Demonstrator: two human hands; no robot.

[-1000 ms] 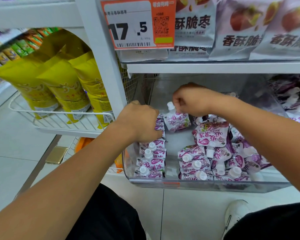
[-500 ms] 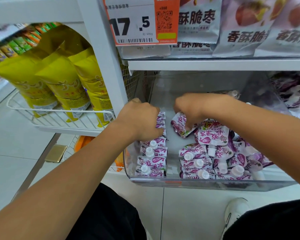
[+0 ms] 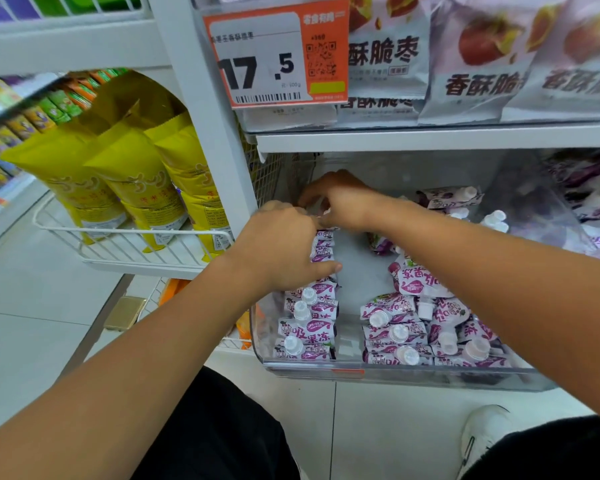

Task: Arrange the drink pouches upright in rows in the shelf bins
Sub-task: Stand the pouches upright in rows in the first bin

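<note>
A clear plastic bin (image 3: 395, 374) on the shelf holds purple-and-white drink pouches with white caps. An upright row of pouches (image 3: 309, 327) runs along its left side. My left hand (image 3: 284, 247) grips the top of this row, thumb on its right face. My right hand (image 3: 340, 202) is at the row's far end with curled fingers; only a white bit of a pouch shows between them. On the right, loose pouches (image 3: 416, 320) lie in an untidy pile. One pouch (image 3: 447, 197) lies flat at the back.
Another bin of the same pouches (image 3: 596, 209) stands to the right. The shelf above (image 3: 430, 136) carries grey snack bags and a price tag (image 3: 274, 57). Yellow bags (image 3: 125, 174) fill a wire basket (image 3: 118, 233) on the left. My white shoe (image 3: 482, 434) is on the tiled floor.
My right hand carried a pouch from the bin's middle leftward and back to the far end of the left row. My left hand stayed on the row.
</note>
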